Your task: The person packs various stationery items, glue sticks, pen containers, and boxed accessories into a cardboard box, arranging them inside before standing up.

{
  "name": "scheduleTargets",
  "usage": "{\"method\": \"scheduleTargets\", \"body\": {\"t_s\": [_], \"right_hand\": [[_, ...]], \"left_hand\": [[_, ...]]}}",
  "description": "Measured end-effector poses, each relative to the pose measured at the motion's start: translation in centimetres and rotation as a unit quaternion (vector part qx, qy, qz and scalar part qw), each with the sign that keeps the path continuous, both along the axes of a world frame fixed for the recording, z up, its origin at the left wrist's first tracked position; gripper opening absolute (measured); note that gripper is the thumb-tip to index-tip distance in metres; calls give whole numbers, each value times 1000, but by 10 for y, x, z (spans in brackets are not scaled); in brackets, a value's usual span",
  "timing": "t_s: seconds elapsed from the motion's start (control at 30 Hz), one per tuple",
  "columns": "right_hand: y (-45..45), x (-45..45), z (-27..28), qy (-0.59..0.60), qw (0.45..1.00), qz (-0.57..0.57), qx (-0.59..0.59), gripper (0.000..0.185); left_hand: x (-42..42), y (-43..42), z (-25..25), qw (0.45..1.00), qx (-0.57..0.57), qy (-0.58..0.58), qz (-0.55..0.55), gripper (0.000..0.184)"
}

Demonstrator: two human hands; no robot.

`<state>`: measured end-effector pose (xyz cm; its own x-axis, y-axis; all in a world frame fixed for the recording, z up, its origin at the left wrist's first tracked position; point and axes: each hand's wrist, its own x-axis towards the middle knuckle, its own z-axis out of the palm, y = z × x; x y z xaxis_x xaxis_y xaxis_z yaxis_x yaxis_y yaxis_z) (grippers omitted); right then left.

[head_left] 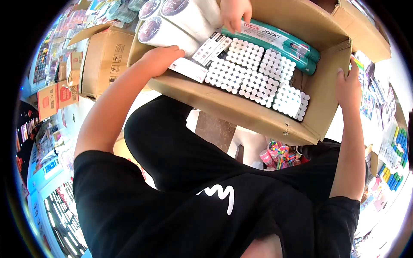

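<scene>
A large open cardboard box [241,109] sits tilted in front of me. My left hand [161,60] is wrapped over its near left corner, fingertips inside beside a white cylinder [167,32] and a flat white carton [188,69]. My right hand [349,86] grips the right wall, thumb toward the inside. Packed in the box are bundles of small white round-ended sticks [258,79], green tubes [279,38] lettered "MCR JOON", and a black-and-white printed carton [211,48]. Another person's hand [235,13] reaches in from the top, near the green tubes.
Another cardboard box [101,62] stands at the left, near red-printed cartons [56,96]. A further box [363,26] is at the upper right. Colourful containers [282,155] sit below, between my legs. Shelves of packaged goods line both sides.
</scene>
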<state>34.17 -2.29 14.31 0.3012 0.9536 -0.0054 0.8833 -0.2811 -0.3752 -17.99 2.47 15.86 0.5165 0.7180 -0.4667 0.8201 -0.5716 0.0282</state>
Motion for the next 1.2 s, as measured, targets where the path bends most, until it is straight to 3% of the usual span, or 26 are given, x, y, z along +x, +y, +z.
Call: {"method": "scheduleTargets", "body": {"t_s": [0.07,0.23,0.3,0.37,0.47,0.5,0.57,0.7,0.83,0.9,0.93,1.0,1.03,1.1,1.13,1.2], "right_hand": [[2,0,1,4,1000,-3,1,56],[0,3,-2,6,1000,2,8,57],[-1,2,-1,6,1000,-2,9,58],[-1,1,0,4,1000,-2,10,58],[0,1,-4,-10,1000,-7,2,59],[3,3,-12,10,1000,5,16,60],[3,10,-14,20,999,-14,-26,61],[7,-10,-20,-5,999,-40,-24,61],[3,-18,14,36,997,-51,-52,55],[1,-14,9,45,998,-35,-26,50],[1,-14,10,52,998,-34,-30,45],[-1,-13,14,66,996,-30,-61,64],[-7,-11,21,81,996,-13,-45,69],[-8,-11,9,95,995,-27,-1,48],[-10,-5,12,96,995,-37,1,48],[-12,-1,17,145,989,-23,-19,48]], "left_hand": [[6,5,-9,981,24,169,-92,30],[27,8,-23,977,-44,181,-107,37],[29,8,-33,980,-153,129,-8,36],[25,18,-49,979,-154,133,8,36],[38,33,-54,929,-265,248,72,33],[37,32,-59,930,-263,245,69,33],[37,40,-95,944,-163,247,-143,29],[25,35,-116,954,-162,200,-156,31],[47,25,-84,948,-151,247,-131,37],[54,20,-66,968,-149,200,20,39],[41,27,-69,971,-152,184,20,38],[74,13,-34,968,-172,139,117,38],[89,9,-23,950,-195,184,159,39],[135,-15,19,942,-217,98,234,33],[150,-27,24,945,-215,101,225,33],[173,-58,36,940,-218,-152,215,33]]}}
